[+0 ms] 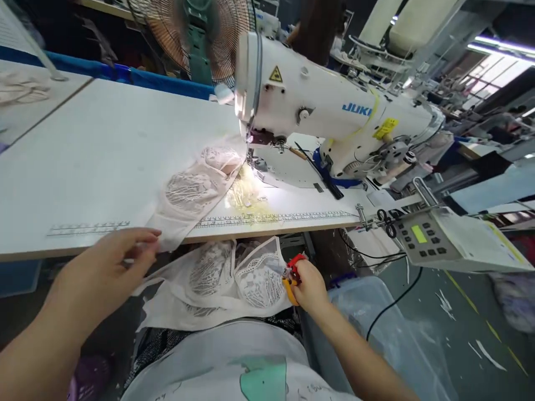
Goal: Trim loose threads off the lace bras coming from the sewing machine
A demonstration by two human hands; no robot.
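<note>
A white lace bra point(190, 189) lies on the sewing table, its far end under the needle area of the sewing machine point(309, 94). My left hand point(108, 273) is at its near wing by the table's front edge, fingertips pinched on the fabric. My right hand point(312, 287) is closed around small scissors point(289, 278) with red and orange handles. Their blades point left, over a second white lace bra point(254, 281) that rests in my lap below the table edge.
Yellowish thread scraps point(246, 195) lie beside the needle, above a printed ruler point(271, 218). Black tweezers point(324, 175) rest by the machine's base. A control box point(455, 236) sticks out at right. Behind stands a fan point(167, 33); a clear plastic bin point(371, 323) is below right.
</note>
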